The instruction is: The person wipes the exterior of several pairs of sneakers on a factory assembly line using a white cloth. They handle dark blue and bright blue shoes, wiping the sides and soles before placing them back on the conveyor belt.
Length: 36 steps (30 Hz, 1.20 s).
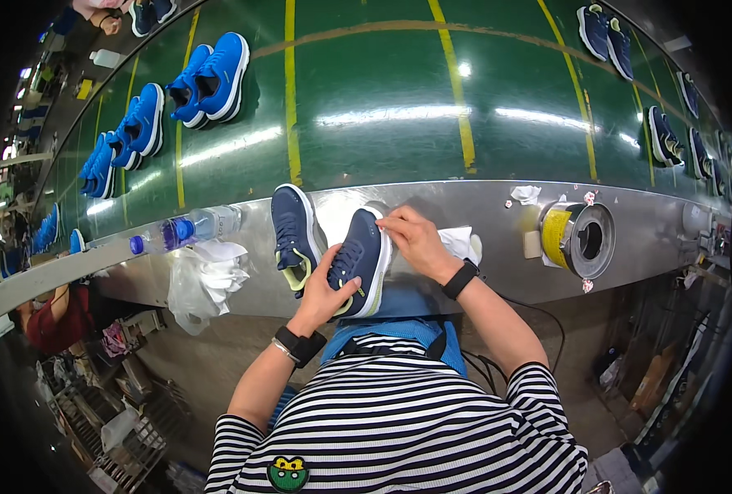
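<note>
A navy sneaker [364, 245] with a white sole and lime lining is tilted, toe away from me, at the metal ledge. My left hand [321, 296] is wrapped around its heel end, thumb along the side and fingers near the laces. At the right edge of its toe, my right hand [418, 242] has thumb and forefinger pinched together against the sole rim. Whether anything small sits in that pinch is too fine to see. The matching sneaker [290, 221] lies just left, touching neither the belt's middle nor my right hand.
Beyond the metal ledge [489, 216] runs a green belt [366, 74] with yellow lines, carrying blue sneakers [224, 78] at left and navy pairs [606, 39] at right. Plastic bottles [213, 221] and a white bag [205, 284] lie left; a tape-wrapped metal can [557, 237] stands right.
</note>
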Tool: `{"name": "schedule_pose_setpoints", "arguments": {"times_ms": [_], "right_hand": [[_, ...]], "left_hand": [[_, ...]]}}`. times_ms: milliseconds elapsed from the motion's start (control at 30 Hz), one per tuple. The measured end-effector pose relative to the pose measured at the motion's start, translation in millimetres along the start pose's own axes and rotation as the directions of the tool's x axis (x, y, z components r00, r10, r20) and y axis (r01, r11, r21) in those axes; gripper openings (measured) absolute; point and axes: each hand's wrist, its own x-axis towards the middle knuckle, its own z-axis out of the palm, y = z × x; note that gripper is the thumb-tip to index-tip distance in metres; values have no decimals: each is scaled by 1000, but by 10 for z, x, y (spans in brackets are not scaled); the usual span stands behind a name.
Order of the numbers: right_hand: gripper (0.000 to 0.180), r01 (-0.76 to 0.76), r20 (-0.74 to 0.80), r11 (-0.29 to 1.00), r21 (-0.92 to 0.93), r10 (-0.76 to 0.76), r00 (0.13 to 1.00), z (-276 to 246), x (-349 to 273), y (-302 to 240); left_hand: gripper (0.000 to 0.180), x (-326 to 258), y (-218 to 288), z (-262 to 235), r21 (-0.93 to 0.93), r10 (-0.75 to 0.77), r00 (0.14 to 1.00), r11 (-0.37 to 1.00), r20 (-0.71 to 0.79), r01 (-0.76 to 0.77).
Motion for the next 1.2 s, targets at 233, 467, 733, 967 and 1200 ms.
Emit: {"name": "schedule_pose_setpoints", "arguments": {"times_ms": [233,467,733,967,1200], "right_hand": [[6,36,117,998,-51,-30,993,-105,116,-34],[5,-54,220,998,-28,59,974,-162,160,-63],[5,287,119,941,-180,-269,956,-41,131,138],[2,-249,-514,952,-177,126,848,-931,-251,403],[7,-539,-587,640,-548,165,793,-1407,-603,1158]], "left_hand": [[71,0,13,-19,59,49,999,997,4,-49],[71,-24,-13,-28,101,82,997,992,-8,-81],[70,-11,84,17,111,47,999,993,-7,-46],[71,-43,137,236,198,106,981,978,-165,-72],[78,-2,279,308,399,122,982,915,-147,-54]]}}
